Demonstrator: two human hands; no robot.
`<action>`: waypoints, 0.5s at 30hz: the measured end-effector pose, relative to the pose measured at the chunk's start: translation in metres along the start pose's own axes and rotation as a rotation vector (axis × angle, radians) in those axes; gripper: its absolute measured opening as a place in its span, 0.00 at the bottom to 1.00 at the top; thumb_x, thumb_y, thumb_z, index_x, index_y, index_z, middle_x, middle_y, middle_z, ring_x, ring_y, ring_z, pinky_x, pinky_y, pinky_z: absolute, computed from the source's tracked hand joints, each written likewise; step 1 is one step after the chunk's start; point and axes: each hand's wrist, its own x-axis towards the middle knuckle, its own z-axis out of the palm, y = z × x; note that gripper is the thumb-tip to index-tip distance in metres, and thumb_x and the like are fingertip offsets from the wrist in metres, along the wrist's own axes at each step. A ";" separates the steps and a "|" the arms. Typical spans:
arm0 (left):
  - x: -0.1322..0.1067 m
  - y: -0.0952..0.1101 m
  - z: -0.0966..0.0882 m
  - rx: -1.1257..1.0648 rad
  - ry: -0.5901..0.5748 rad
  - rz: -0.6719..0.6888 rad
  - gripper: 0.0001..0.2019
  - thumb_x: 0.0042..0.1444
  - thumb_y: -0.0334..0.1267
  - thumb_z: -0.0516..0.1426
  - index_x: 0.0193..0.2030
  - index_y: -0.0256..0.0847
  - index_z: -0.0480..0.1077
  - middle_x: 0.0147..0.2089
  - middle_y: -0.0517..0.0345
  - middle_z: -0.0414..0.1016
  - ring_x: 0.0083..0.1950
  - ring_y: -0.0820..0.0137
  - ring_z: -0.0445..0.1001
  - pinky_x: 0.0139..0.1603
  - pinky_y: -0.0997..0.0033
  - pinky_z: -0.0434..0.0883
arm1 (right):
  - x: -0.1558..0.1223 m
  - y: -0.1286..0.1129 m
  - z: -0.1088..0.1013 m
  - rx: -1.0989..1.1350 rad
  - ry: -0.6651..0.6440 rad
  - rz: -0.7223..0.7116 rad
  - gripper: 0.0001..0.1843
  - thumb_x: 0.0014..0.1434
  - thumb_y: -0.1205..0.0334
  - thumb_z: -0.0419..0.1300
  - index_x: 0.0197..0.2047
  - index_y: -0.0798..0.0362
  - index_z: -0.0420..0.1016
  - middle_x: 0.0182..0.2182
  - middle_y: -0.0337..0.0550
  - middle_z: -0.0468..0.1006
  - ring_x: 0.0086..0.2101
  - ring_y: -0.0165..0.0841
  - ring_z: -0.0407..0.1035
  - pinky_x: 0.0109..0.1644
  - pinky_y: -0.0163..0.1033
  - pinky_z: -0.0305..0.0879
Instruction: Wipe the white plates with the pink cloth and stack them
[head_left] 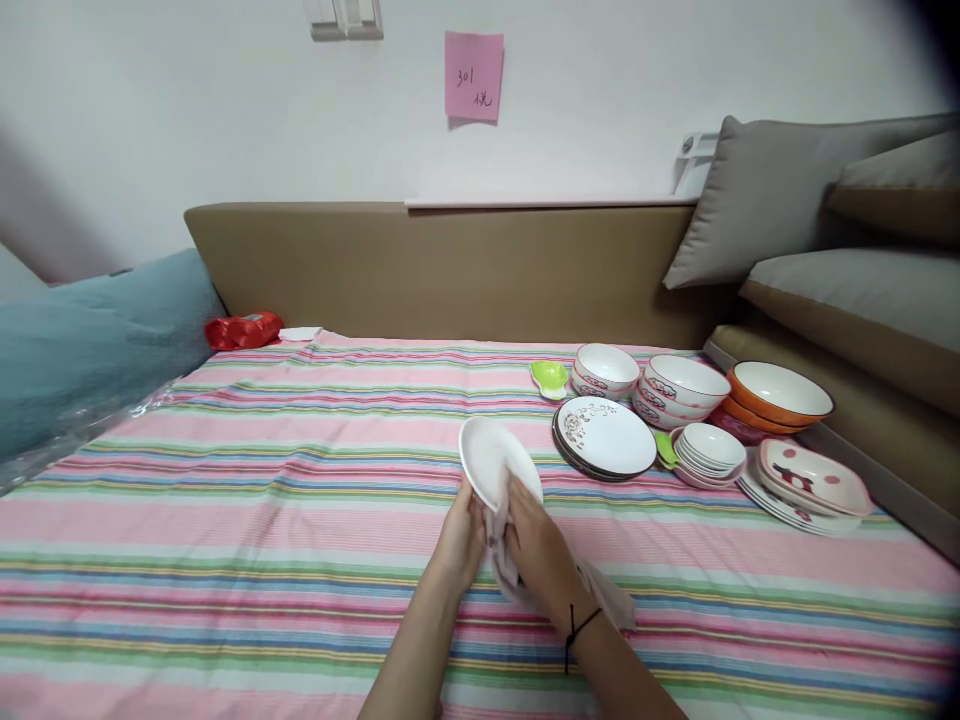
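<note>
I hold a small white plate (491, 460) tilted up above the striped bedsheet (300, 480). My left hand (461, 545) grips its lower left edge. My right hand (536, 545) presses a pale cloth (600, 590) against the plate's right side; the cloth hangs down under my wrist. A black band circles my right wrist.
To the right lie a stack of patterned plates (606, 438), white bowls (606, 368), an orange bowl (780, 392), small dishes (712, 450), square plates (814, 478) and a green spoon rest (550, 377). Grey cushions (772, 190) sit at right, a red packet (241, 329) at left.
</note>
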 end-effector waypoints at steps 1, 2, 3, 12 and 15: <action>0.000 0.001 0.000 0.010 -0.005 0.002 0.19 0.60 0.47 0.54 0.51 0.36 0.73 0.49 0.48 0.78 0.54 0.62 0.74 0.58 0.67 0.68 | 0.001 0.005 0.001 -0.039 0.006 0.018 0.34 0.53 0.76 0.48 0.64 0.61 0.61 0.61 0.56 0.65 0.60 0.42 0.60 0.63 0.51 0.60; 0.000 0.002 0.000 0.016 -0.009 0.008 0.20 0.61 0.48 0.54 0.52 0.36 0.72 0.49 0.48 0.78 0.54 0.61 0.74 0.58 0.65 0.68 | 0.002 0.007 0.001 -0.055 0.010 0.028 0.32 0.54 0.75 0.49 0.63 0.62 0.62 0.60 0.57 0.66 0.59 0.43 0.62 0.61 0.51 0.62; 0.000 0.003 -0.001 0.011 -0.013 0.015 0.21 0.61 0.50 0.53 0.53 0.37 0.71 0.49 0.47 0.78 0.54 0.61 0.74 0.58 0.64 0.68 | 0.003 0.006 -0.003 -0.045 0.009 0.023 0.31 0.55 0.74 0.49 0.63 0.60 0.63 0.59 0.57 0.68 0.58 0.43 0.64 0.59 0.49 0.65; -0.003 0.002 0.001 -0.058 0.014 -0.002 0.17 0.62 0.44 0.52 0.51 0.35 0.72 0.47 0.49 0.79 0.51 0.64 0.76 0.55 0.68 0.70 | -0.006 -0.011 -0.012 0.049 -0.095 -0.065 0.34 0.56 0.75 0.45 0.67 0.55 0.56 0.62 0.49 0.64 0.61 0.38 0.60 0.62 0.48 0.61; -0.001 0.005 -0.003 0.006 0.054 0.028 0.18 0.62 0.47 0.52 0.50 0.38 0.72 0.43 0.52 0.81 0.42 0.67 0.78 0.45 0.71 0.73 | -0.010 0.017 0.008 -0.167 -0.054 0.073 0.34 0.51 0.76 0.47 0.63 0.61 0.62 0.59 0.57 0.67 0.61 0.44 0.59 0.63 0.57 0.57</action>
